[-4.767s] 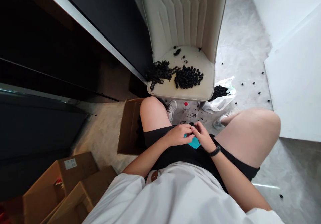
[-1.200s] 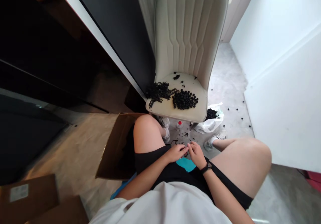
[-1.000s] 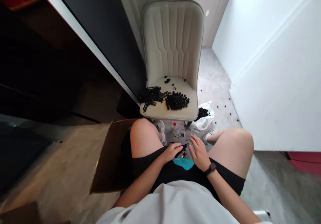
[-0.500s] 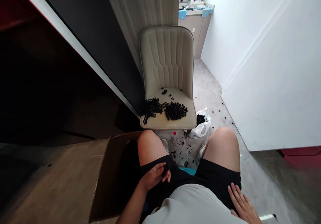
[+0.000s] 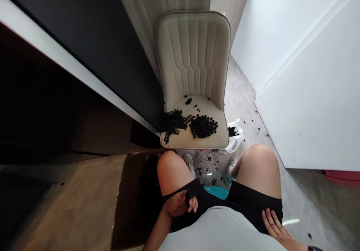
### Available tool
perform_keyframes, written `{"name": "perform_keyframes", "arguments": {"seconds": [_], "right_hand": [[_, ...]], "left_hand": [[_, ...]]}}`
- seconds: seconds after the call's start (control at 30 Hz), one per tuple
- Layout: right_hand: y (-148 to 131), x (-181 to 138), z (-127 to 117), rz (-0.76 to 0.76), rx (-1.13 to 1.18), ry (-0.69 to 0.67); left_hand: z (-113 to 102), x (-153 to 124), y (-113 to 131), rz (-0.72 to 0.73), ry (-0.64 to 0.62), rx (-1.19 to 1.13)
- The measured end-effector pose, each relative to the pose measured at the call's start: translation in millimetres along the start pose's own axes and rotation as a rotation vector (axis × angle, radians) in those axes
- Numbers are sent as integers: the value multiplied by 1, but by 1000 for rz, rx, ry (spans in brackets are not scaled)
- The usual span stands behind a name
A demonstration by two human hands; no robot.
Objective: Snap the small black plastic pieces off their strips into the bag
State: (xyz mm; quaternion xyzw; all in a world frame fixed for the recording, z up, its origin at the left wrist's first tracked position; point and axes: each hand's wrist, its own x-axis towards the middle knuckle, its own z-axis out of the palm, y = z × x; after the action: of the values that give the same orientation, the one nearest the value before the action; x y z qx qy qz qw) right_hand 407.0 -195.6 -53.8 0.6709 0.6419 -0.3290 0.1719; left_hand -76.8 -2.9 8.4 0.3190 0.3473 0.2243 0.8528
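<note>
My left hand [image 5: 180, 204] hovers over my left thigh, fingers curled around a small black piece [image 5: 190, 196] whose shape blends into my black shorts. My right hand [image 5: 275, 224] lies flat on my right thigh, fingers stretched and holding nothing. Before me stands a beige padded chair [image 5: 194, 56]. On its seat are a heap of small round black parts [image 5: 203, 126] and, left of that, a tangle of black chain-like frames [image 5: 174, 121]. Several loose black bits lie farther back on the seat.
Left of my leg is an open cardboard box [image 5: 119, 202] with dark contents. A white plastic bag [image 5: 234, 143] holding black parts sits on the floor right of the chair. Black scraps [image 5: 213, 181] litter the floor between my feet. A white panel [image 5: 309, 131] stands at right.
The view has tilted down and come closer to the chair. My left hand still grips the black piece, now turned slightly. My right hand stays on the thigh.
</note>
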Motion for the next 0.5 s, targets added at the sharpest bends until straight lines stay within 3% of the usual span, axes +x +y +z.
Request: {"name": "perform_keyframes", "arguments": {"seconds": [0.3,0.4,0.5], "right_hand": [[-17,-51,-1,-135,241,-124],[-32,-45,-27,-134,282,-242],[-51,-30,-70,-107,247,-457]], "left_hand": [[-16,-13,0,-175,-166,-58],[-21,-11,-1,-175,-243,-99],[-20,-4,-6,-122,-289,-167]]}}
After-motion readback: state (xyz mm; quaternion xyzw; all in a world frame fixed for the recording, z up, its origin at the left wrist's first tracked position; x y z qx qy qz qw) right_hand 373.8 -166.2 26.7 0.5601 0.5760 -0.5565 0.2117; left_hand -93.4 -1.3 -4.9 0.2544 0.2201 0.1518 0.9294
